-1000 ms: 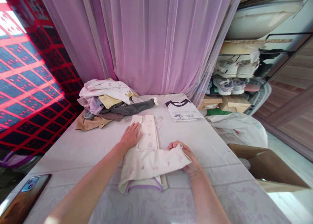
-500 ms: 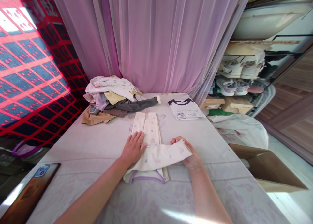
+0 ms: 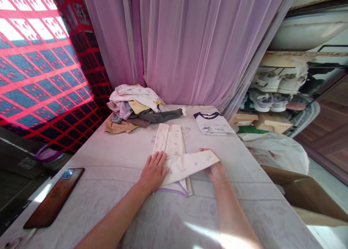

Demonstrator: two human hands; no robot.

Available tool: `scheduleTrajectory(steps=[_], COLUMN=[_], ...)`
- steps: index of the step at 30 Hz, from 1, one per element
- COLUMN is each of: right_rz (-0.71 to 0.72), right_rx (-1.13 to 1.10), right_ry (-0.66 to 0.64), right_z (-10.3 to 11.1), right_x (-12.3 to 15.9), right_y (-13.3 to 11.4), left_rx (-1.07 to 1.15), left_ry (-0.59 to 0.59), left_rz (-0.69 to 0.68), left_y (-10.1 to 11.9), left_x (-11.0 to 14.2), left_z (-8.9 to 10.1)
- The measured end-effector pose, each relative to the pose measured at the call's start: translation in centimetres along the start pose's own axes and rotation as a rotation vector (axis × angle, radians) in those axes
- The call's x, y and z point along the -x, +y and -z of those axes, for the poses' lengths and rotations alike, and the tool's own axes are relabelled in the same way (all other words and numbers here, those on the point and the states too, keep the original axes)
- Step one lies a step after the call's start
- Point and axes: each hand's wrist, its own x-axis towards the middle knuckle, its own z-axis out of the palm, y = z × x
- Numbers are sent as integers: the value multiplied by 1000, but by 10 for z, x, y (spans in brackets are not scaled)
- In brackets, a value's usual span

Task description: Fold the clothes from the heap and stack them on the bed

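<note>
Cream printed garment (image 3: 182, 165) with lilac trim lies partly folded mid-worktop, two long strips pointing to the far edge and a third turned across toward the right edge. Worktop (image 3: 127, 162): covered in pale, floral-patterned material. A clothes pile (image 3: 133, 111) occupies the far left corner; a folded white shirt (image 3: 212, 123) with dark collar lies near the far right corner; a phone (image 3: 54, 198) rests along the left edge. Beyond the far edge hangs a purple curtain (image 3: 176, 42); past the right edge stand shelved shoes (image 3: 269, 100) and an open carton (image 3: 312, 191).

Compared with one second earlier, the left hand (image 3: 154, 171) has moved from the long strips to the near fold. It presses flat, palm down, fingers close together. The right hand (image 3: 216, 171) holds the cross strip's end slightly raised, its grip clamped on the fabric.
</note>
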Motion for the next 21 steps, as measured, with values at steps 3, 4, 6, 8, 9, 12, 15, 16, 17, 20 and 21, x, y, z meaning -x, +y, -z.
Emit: scheduleTrajectory(steps=[3, 4, 6, 8, 9, 12, 15, 16, 17, 20, 21], right_rz=[44, 33, 12, 31, 63, 187, 266, 276, 282, 287, 287], right_rx=[96, 131, 203, 304, 371, 635, 983, 1080, 1153, 1250, 1277], right_ry=[-19, -21, -7, 6, 8, -23, -118, -149, -173, -217, -230], right_z=[-2, -3, -8, -20, -28, -63, -102, -114, -124, -145, -149], right_x=[3, 3, -1, -11, -19, -49, -78, -86, -93, -106, -108], right_y=[-3, -4, -8, -14, -17, -21, -14, -9, -3, 16, 22], left_rx=[49, 72, 120, 165, 188, 280, 415, 471, 528, 625, 614], left_ry=[13, 18, 5, -36, -55, -58, 24, 70, 118, 262, 303], left_rz=[-16, -15, -16, -30, -41, -64, -9, 38, 92, 192, 190], left_y=[-1, -2, -2, -2, -2, -3, -5, -5, -6, -7, -7], left_x=[4, 7, 14, 20, 23, 26, 27, 28, 28, 30, 30], left_z=[2, 4, 7, 11, 13, 18, 16, 14, 11, 0, -3])
